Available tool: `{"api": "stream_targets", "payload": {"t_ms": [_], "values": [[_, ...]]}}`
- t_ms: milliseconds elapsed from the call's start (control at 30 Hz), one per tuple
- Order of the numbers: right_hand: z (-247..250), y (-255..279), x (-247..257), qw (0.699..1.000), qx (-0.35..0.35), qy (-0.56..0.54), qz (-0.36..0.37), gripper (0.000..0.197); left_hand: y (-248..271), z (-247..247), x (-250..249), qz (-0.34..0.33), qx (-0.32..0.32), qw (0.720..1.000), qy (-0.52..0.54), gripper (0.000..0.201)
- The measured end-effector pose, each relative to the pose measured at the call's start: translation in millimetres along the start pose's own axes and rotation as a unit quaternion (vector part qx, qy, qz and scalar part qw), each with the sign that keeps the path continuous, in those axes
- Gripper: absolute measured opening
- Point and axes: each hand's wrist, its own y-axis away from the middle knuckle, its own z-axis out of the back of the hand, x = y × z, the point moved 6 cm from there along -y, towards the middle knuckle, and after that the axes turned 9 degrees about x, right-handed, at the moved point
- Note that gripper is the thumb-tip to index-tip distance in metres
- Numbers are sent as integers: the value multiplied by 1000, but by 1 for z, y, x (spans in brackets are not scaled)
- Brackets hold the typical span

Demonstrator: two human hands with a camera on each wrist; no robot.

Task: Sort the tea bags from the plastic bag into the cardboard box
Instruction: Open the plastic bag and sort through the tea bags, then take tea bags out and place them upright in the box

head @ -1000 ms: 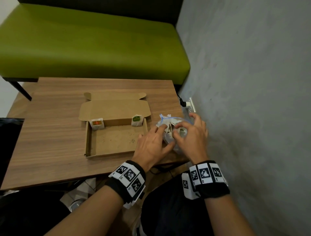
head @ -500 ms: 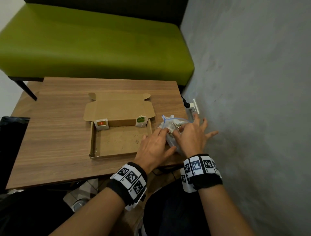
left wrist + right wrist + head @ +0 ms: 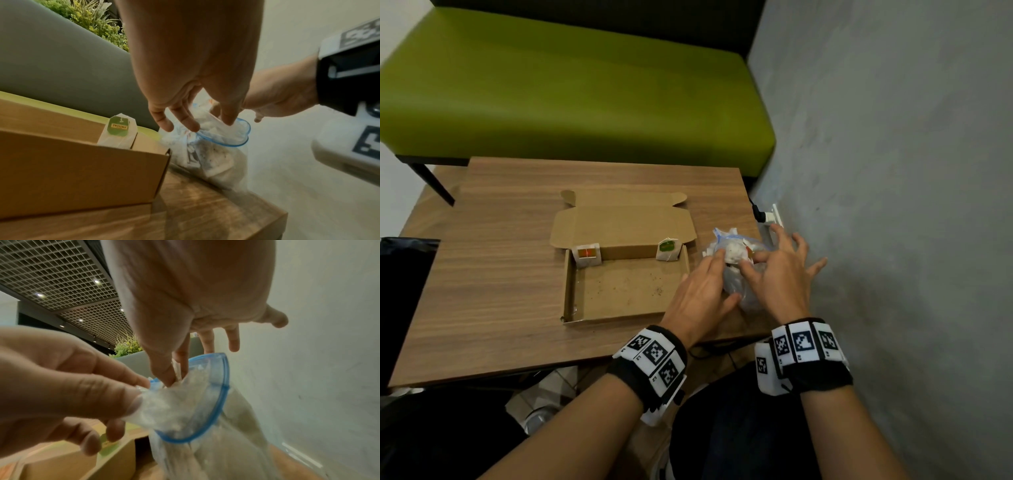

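A clear plastic bag (image 3: 734,240) with a blue zip rim (image 3: 223,382) stands on the table's right edge, just right of the open cardboard box (image 3: 619,287). My left hand (image 3: 717,270) pinches the bag's near rim, thumb inside (image 3: 205,121), and holds the mouth open. My right hand (image 3: 751,263) reaches into the mouth; its thumb and forefinger pinch a white tea bag (image 3: 176,369) and the other fingers spread. Two tea bags lean in the box's back corners, an orange-tagged tea bag (image 3: 585,255) and a green-tagged tea bag (image 3: 667,248).
The wooden table (image 3: 482,274) ends right beside the bag, close to a grey wall (image 3: 893,205) with a plugged socket (image 3: 768,216). A green bench (image 3: 551,85) stands behind. A black object (image 3: 400,291) lies at the table's left.
The right hand's outer fingers have spread out while its thumb and forefinger dipped into the bag's mouth. The left hand keeps hold of the rim. The bag stands a little more upright.
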Motion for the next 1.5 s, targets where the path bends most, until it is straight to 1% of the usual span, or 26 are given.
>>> {"api": "stream_targets", "payload": {"t_ms": [100, 167, 267, 333, 400, 500, 567, 700, 767, 833, 967, 1033, 1100, 1233, 1400, 1433, 1500], "values": [[13, 0, -1, 999, -37, -8, 13, 23, -6, 2, -5, -12, -21, 1000, 19, 87], [16, -1, 2, 999, -43, 4, 31, 25, -10, 3, -5, -6, -34, 999, 41, 90], [14, -3, 10, 996, -36, 51, 70, 28, -19, 0, 4, 38, -32, 994, 94, 95], [9, -5, 11, 994, -24, 72, 73, 29, -24, -2, 11, 66, -43, 988, 137, 95], [6, -4, 9, 995, -29, 70, 72, 29, -25, -2, 15, 73, -52, 982, 166, 92], [11, -4, 6, 993, -73, 5, 89, 25, -23, 2, 16, 63, -58, 977, 196, 83], [18, -3, 1, 990, -93, -53, 94, 23, -22, 4, 15, 62, -43, 973, 219, 89], [33, -7, -6, 981, -114, -121, 95, 21, -25, 0, 7, 37, 18, 966, 255, 105], [37, -11, -9, 978, -128, -136, 89, 21, -28, -4, 6, 44, 49, 969, 239, 112], [37, -13, -10, 978, -130, -141, 83, 21, -29, -5, 6, 54, 59, 973, 217, 113], [35, -8, -10, 973, -125, -170, 87, 21, -26, 5, 11, 64, 14, 985, 162, 101], [39, -4, -8, 963, -129, -216, 92, 23, -21, 6, 14, 76, 21, 989, 126, 97], [47, 1, -3, 951, -138, -258, 98, 22, -15, 6, 18, 81, 21, 992, 96, 97], [74, 10, 9, 931, -170, -305, 106, 15, -6, 8, 21, 71, 6, 994, 77, 98], [88, 12, 20, 921, -180, -327, 114, 15, 0, 12, 23, 64, 6, 997, 47, 102], [89, 13, 24, 920, -179, -328, 119, 14, 2, 14, 23, 62, -2, 997, 46, 101], [89, 18, 31, 918, -178, -330, 132, 13, 8, 24, 23, 54, -45, 996, 51, 98]]}}
